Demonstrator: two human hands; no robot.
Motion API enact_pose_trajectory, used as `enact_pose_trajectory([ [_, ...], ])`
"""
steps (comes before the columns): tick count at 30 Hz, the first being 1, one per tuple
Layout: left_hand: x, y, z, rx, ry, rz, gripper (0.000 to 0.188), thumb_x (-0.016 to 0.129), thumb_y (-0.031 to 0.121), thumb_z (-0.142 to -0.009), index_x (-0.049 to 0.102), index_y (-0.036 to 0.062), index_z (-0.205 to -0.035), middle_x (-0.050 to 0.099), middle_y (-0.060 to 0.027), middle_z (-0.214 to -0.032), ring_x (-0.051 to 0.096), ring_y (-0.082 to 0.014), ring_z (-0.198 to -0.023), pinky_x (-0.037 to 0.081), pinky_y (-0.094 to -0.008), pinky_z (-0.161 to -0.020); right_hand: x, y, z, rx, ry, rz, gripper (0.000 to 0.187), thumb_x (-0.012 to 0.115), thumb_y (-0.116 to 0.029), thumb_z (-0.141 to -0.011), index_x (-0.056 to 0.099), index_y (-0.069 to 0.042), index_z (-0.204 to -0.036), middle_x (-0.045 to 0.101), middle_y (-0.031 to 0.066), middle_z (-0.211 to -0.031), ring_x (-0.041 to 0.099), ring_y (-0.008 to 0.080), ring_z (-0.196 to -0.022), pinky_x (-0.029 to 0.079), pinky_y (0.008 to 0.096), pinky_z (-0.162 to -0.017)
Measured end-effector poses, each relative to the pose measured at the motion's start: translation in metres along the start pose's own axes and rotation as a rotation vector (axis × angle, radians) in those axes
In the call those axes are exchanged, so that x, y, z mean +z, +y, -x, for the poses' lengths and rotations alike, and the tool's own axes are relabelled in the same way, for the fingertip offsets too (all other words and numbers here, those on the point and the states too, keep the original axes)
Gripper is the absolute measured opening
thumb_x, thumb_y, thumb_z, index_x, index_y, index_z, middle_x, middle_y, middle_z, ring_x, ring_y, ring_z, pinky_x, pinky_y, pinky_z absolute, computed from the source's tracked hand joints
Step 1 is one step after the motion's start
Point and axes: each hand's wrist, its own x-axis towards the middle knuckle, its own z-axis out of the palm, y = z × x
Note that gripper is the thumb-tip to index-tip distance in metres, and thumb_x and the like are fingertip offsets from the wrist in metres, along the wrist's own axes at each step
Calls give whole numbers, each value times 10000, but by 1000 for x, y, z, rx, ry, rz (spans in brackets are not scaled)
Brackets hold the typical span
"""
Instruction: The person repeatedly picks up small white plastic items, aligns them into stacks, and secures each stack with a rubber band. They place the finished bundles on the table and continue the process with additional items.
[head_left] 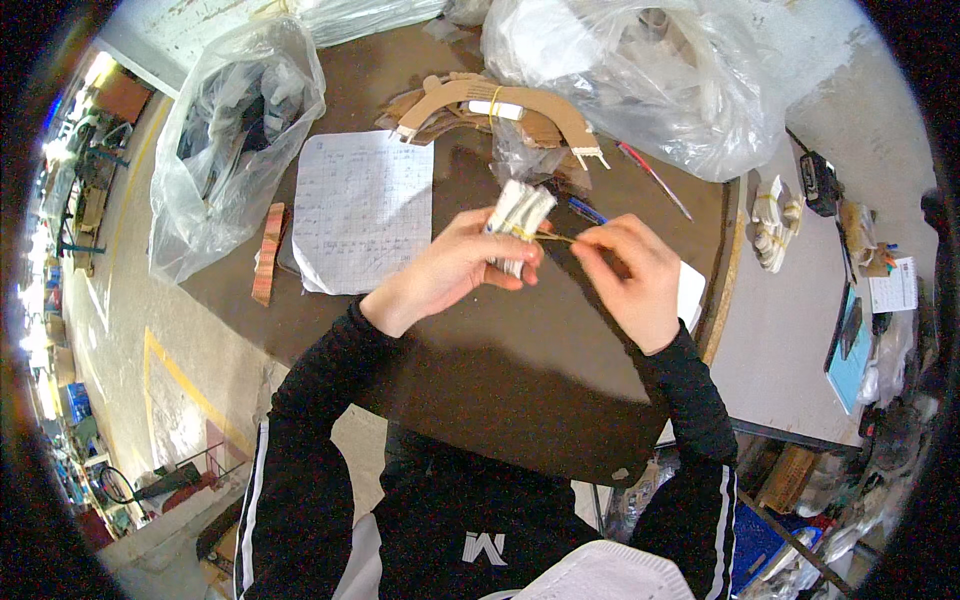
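Over the brown table [480, 380], my left hand [450, 265] is closed round a small bundle of white strips [524, 207]. What the strips are made of is hard to tell. A yellowish rubber band [556, 237] runs from the bundle toward my right hand [637, 275], which pinches its end between thumb and fingers. The band looks stretched between both hands. Just beyond the bundle lie a blue pen [586, 210] and a piece of clear plastic [522, 158].
Curved cardboard pieces [540, 103] lie stacked at the back, bound with a band. A handwritten sheet [365, 210] and striped strip [268, 255] are at left. Plastic bags [180, 215] stand at the far corners. Rightward are a red pen [655, 180] and more white bundles [772, 228].
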Motion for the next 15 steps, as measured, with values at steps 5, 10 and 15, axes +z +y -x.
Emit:
enact_pose_trajectory([
  [5, 8, -15, -3, -50, -31, -95, 322, 653, 174, -887, 558, 52, -1169, 645, -40, -957, 654, -142, -845, 554, -248, -658, 7, 5, 6, -169, -82, 50, 186, 754, -47, -741, 693, -44, -917, 585, 59, -858, 608, 187, -688, 497, 287, -592],
  [10, 12, -31, -6, 43, -2, -182, 299, 618, 79, -890, 500, -20, -1145, 592, -63, -995, 640, -144, -862, 605, -282, -739, 12, 6, 9, -284, -124, 150, 163, 733, -76, -744, 663, -42, -887, 564, 63, -854, 614, 230, -687, 501, 339, -603],
  [15, 14, -35, -8, 79, 59, -247, 272, 605, 82, -893, 502, -4, -1129, 594, -54, -979, 631, -137, -834, 611, -303, -709, 16, 3, 12, -128, -256, 112, 155, 681, -30, -788, 593, -36, -915, 490, 98, -933, 540, 276, -861, 452, 356, -763],
])
